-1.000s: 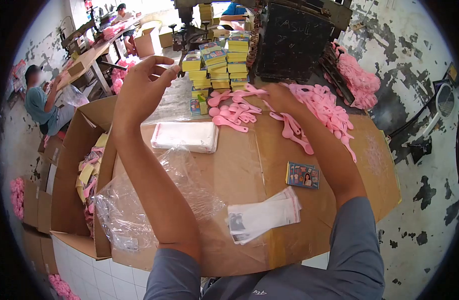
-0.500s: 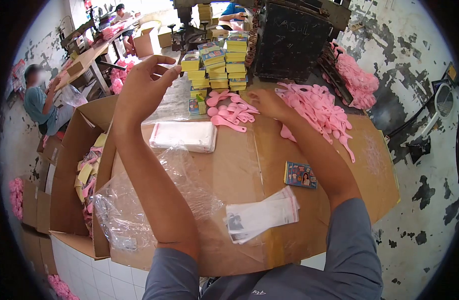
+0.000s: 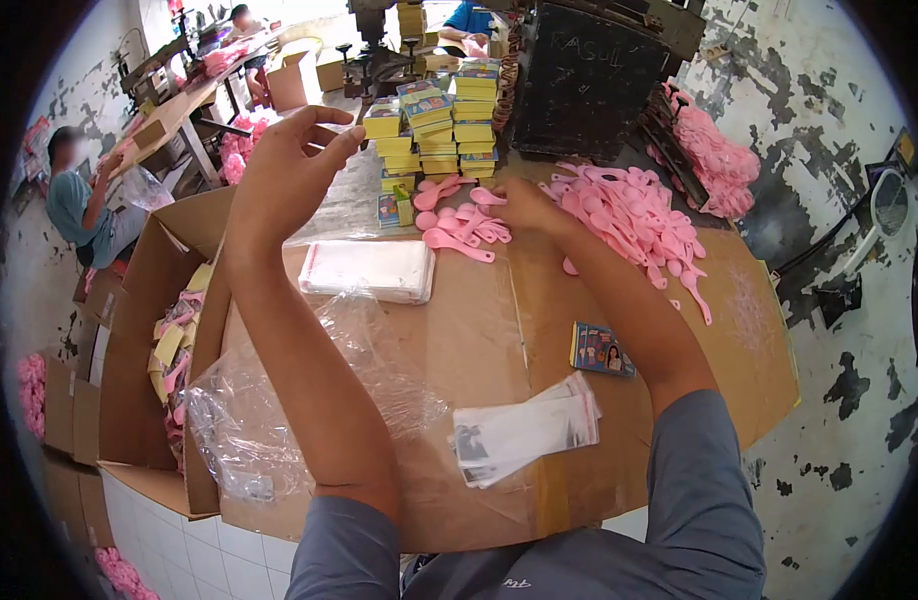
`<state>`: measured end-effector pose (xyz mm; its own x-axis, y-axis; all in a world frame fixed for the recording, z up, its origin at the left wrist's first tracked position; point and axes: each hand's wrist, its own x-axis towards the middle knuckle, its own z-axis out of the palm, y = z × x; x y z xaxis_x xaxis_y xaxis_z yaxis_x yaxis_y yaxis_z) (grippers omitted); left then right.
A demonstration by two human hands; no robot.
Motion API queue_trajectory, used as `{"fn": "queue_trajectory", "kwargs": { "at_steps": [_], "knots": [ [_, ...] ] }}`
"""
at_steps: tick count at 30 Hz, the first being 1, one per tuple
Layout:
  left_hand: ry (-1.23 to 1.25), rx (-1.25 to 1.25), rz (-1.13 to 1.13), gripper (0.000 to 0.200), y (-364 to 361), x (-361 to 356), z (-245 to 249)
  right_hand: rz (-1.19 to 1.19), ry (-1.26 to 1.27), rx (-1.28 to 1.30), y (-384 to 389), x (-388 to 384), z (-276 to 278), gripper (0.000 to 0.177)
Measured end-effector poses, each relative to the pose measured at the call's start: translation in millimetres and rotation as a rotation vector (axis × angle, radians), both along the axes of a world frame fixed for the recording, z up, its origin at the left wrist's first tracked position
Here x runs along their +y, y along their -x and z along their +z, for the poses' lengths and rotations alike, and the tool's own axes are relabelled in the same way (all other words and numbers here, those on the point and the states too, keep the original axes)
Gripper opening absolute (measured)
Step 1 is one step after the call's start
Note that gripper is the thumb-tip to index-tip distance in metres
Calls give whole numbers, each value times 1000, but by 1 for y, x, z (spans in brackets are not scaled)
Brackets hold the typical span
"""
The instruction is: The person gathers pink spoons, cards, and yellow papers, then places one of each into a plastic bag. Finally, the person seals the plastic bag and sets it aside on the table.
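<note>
My left hand [image 3: 294, 175] is raised above the table's left side, fingers curved and the thumb apart, holding nothing. At the far middle, my right hand [image 3: 524, 206] has its fingers closed at one end of a pink plastic spoon [image 3: 487, 197]. More pink spoons [image 3: 461, 228] lie in a small group just left of that hand. To its right spreads a large heap of pink spoons [image 3: 634, 215]. Stacks of small card packs [image 3: 429, 125] stand behind. A bundle of clear plastic sleeves [image 3: 367, 271] lies between my arms.
Loose sleeves [image 3: 524, 430] and a blue card pack [image 3: 601, 349] lie near me. Crumpled clear plastic [image 3: 249, 430] covers the left of the cardboard-topped table [image 3: 459, 340]. An open carton [image 3: 144, 350] holds spoons and cards. A black machine [image 3: 584, 85] stands behind; other people sit farther off.
My right hand has shifted slightly left and up, and a spoon's end now shows at its fingertips, lifted from the small group. My left hand has barely moved.
</note>
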<state>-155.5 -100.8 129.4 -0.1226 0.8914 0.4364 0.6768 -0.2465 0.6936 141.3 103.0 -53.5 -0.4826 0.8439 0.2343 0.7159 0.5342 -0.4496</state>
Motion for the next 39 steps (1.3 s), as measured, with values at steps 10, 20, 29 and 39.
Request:
{"fn": "queue_trajectory", "kwargs": {
  "at_steps": [10,20,29,39],
  "knots": [
    [-6,-22,6,45,3,-4,0,-446,-475,-351,-98,-21,69,23],
    [8,12,-6,45,-2,-4,2,221,7,12,0,-66,18,32],
    [18,16,20,44,-4,-8,4,236,-66,-103,-2,-54,22,24],
    [5,8,-7,44,-1,-6,3,4,-198,-42,-56,-38,47,29]
  ]
}}
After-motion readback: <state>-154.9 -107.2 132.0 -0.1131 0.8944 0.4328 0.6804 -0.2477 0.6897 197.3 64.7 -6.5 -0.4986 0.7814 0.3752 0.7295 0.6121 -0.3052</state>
